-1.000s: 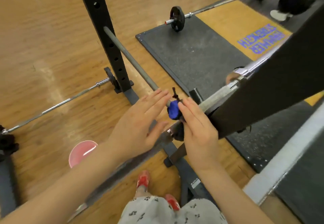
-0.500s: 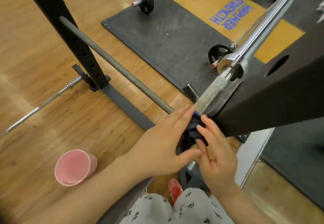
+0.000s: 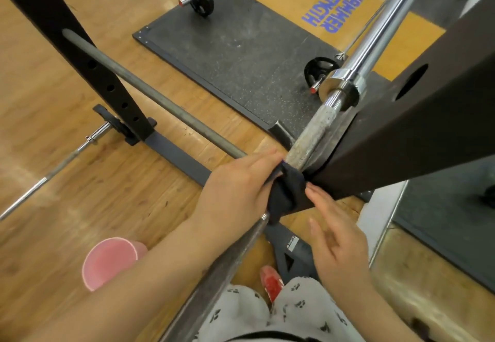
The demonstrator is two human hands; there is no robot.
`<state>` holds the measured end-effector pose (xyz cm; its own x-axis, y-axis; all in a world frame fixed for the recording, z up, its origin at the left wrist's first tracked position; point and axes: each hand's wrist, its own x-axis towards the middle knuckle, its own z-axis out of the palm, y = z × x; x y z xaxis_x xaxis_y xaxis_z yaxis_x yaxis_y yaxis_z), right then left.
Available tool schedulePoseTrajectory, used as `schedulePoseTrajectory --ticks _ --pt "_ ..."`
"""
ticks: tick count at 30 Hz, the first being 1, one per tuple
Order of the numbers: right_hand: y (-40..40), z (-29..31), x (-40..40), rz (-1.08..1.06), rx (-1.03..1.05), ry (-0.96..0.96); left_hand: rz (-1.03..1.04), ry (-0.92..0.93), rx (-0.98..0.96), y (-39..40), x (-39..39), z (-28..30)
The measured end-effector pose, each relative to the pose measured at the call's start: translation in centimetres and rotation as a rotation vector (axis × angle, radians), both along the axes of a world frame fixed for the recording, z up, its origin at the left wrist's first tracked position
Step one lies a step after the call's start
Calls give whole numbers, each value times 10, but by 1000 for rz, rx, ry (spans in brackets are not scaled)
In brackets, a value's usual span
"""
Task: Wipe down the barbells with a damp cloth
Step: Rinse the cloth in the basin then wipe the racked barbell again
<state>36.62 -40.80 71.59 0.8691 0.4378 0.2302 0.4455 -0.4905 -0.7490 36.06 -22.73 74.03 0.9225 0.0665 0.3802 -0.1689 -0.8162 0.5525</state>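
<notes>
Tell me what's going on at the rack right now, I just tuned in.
A person stands at a squat rack, wiping the racked barbell. The left hand presses a dark cloth around the chalky shaft next to the upright. The right hand is open beside the cloth, holding nothing. The chrome sleeve beyond the collar looks clean. A pink cup stands on the wood floor by the person's left arm.

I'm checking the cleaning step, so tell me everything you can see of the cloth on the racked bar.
The cloth is dark navy, soft fabric, bunched and wrapped around the racked barbell beside the rack upright. The left hand grips it; the right hand hangs open just beside it. Whether it is damp cannot be told.
</notes>
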Motion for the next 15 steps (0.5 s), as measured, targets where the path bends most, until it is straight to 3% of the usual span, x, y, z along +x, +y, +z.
schedulePoseTrajectory --ticks 3,7,10,15 --pt "13 -6 -11 54 -3 97 -26 -3 42 2 -8 -7" --pt "7 -13 -8 166 -72 117 -49 245 165 -7 -21 -7" --pt "2 -18 -5 233 -116 149 -8 298 255 -15 -19 -7" --pt "-10 -16 9 107 -112 -119 28 217 180 -21 -15 -8"
